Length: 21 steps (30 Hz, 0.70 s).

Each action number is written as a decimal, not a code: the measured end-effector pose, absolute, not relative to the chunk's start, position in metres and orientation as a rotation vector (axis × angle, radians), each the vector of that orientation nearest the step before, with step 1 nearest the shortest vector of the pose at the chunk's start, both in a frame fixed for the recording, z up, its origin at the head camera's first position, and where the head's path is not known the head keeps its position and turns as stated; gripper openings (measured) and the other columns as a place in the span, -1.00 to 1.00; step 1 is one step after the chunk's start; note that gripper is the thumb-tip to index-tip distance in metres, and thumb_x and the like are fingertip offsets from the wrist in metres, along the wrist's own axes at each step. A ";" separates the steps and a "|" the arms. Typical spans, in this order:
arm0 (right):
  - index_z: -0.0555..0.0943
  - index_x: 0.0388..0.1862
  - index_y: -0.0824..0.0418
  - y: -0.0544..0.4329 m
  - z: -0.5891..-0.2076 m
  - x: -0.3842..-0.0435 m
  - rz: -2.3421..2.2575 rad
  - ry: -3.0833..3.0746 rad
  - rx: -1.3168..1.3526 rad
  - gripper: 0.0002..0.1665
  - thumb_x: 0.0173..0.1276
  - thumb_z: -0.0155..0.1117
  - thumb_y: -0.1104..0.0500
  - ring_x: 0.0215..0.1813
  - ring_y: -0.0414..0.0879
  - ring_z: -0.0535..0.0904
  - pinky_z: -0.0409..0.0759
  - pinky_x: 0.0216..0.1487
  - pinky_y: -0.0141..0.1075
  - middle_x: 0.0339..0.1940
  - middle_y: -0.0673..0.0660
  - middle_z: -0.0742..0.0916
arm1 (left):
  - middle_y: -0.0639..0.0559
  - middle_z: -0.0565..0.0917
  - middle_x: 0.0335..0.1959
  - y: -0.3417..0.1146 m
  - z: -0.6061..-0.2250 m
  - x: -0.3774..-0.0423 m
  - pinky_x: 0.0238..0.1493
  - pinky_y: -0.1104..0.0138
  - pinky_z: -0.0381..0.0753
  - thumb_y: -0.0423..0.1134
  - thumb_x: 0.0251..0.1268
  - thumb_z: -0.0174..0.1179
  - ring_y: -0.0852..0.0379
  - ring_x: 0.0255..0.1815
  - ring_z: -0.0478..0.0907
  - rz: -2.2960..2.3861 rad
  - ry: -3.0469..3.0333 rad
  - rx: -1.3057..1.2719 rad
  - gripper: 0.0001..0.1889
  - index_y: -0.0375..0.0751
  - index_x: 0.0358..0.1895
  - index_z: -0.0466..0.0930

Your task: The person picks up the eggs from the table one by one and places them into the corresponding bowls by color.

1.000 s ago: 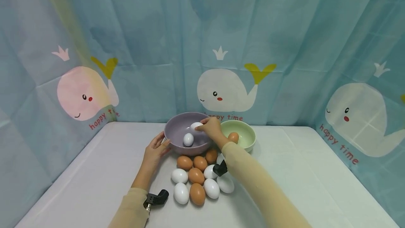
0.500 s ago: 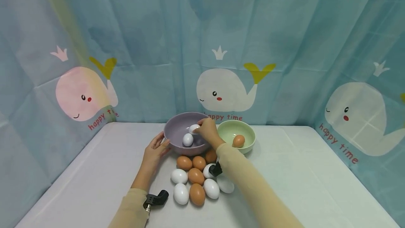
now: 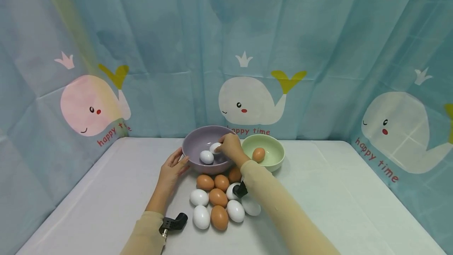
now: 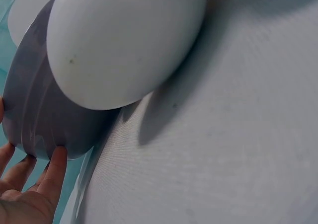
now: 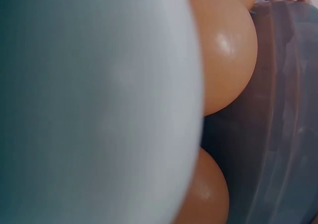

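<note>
The left hand [image 3: 173, 166] was set against the outside of the wide, glossy purple bowl [image 3: 194, 143], its fingers spread with their tips on the wall, presumably so that the bowl would not slide. The right hand [image 3: 231, 146] reached over the bowl's right side and pinched a smooth white egg [image 3: 214, 148] low inside it; whether the bowl bore any of the egg's weight could not be told. The low hold probably spared the egg a knock, since a second white egg [image 3: 207, 157] lay right beside it, touching or nearly so.

The small pale-green round bowl [image 3: 276, 145] stood just to the right, with an orange-brown egg [image 3: 258, 154] inside. The loose white and brown eggs [image 3: 218, 197] sat bunched on the white counter [image 3: 106, 200] before the bowls, a layout that seemed to make for short reaches.

The pinched egg looked plain and oval, partly covered by the fingers. In the wrist views the loose eggs looked smooth, with a small dark speck on one white shell.
</note>
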State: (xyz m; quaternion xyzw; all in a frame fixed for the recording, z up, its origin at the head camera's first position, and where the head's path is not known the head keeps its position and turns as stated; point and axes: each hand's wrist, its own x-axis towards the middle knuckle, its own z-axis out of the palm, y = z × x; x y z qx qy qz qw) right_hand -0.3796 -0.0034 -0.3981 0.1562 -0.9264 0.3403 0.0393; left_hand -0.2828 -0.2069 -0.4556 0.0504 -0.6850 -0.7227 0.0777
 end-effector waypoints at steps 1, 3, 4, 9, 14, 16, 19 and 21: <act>0.76 -0.10 0.32 -0.004 -0.398 -0.380 1.032 -2.849 0.479 -0.56 0.02 0.63 0.19 0.07 0.07 0.70 0.72 0.14 -0.14 -0.08 0.19 0.81 | -0.05 0.13 0.61 -0.207 -0.456 -0.283 0.24 0.38 0.64 -0.19 0.48 0.16 0.04 0.58 0.19 -2.165 -2.052 0.152 -0.33 -0.12 0.56 0.12; 0.76 -0.09 0.31 -0.004 -0.398 -0.379 1.023 -2.863 0.489 -0.56 0.02 0.62 0.19 0.07 0.06 0.70 0.72 0.14 -0.14 -0.07 0.19 0.81 | -0.05 0.13 0.61 -0.207 -0.455 -0.283 0.24 0.38 0.64 -0.18 0.48 0.16 0.03 0.58 0.19 -2.162 -2.054 0.150 -0.33 -0.12 0.56 0.12; 0.76 -0.08 0.31 -0.003 -0.398 -0.380 1.015 -2.868 0.494 -0.56 0.03 0.62 0.18 0.07 0.06 0.70 0.72 0.13 -0.14 -0.07 0.18 0.81 | -0.05 0.13 0.61 -0.207 -0.455 -0.283 0.23 0.39 0.65 -0.18 0.48 0.16 0.03 0.57 0.19 -2.162 -2.054 0.149 -0.33 -0.12 0.56 0.12; 0.77 -0.09 0.29 -0.004 -0.400 -0.381 0.987 -2.876 0.522 -0.56 0.01 0.63 0.20 0.07 0.05 0.70 0.72 0.14 -0.15 -0.06 0.16 0.81 | -0.05 0.14 0.61 -0.207 -0.455 -0.282 0.21 0.42 0.66 -0.18 0.48 0.15 0.03 0.57 0.20 -2.151 -2.059 0.144 -0.33 -0.13 0.56 0.12; 0.76 -0.08 0.31 -0.005 -0.400 -0.382 0.942 -2.898 0.541 -0.53 -0.01 0.64 0.20 0.11 0.05 0.69 0.69 0.22 -0.15 -0.03 0.17 0.81 | -0.06 0.14 0.61 -0.207 -0.455 -0.282 0.22 0.41 0.65 -0.18 0.48 0.16 0.03 0.57 0.19 -2.149 -2.060 0.144 -0.33 -0.13 0.56 0.12; 0.76 -0.09 0.31 -0.004 -0.400 -0.382 0.930 -2.901 0.553 -0.53 -0.02 0.65 0.20 0.09 0.04 0.70 0.69 0.20 -0.16 -0.05 0.17 0.81 | -0.06 0.13 0.61 -0.207 -0.455 -0.282 0.22 0.41 0.65 -0.17 0.48 0.16 0.03 0.58 0.19 -2.149 -2.062 0.148 -0.33 -0.13 0.56 0.12; 0.79 -0.25 0.29 -0.004 -0.400 -0.382 0.895 -2.895 0.570 -0.65 -0.04 0.66 0.20 -0.12 -0.09 0.69 0.72 -0.01 -0.31 -0.21 0.08 0.83 | -0.06 0.13 0.61 -0.207 -0.455 -0.281 0.24 0.39 0.64 -0.17 0.47 0.16 0.02 0.58 0.19 -2.151 -2.063 0.155 -0.32 -0.13 0.56 0.12; 0.75 -0.44 0.30 -0.004 -0.400 -0.382 0.872 -2.893 0.586 -0.74 -0.04 0.66 0.20 -0.34 -0.16 0.53 0.57 -0.28 -0.41 -0.46 0.01 0.74 | -0.07 0.13 0.61 -0.207 -0.455 -0.281 0.27 0.35 0.62 -0.17 0.47 0.16 0.01 0.58 0.19 -2.148 -2.066 0.154 -0.32 -0.13 0.56 0.12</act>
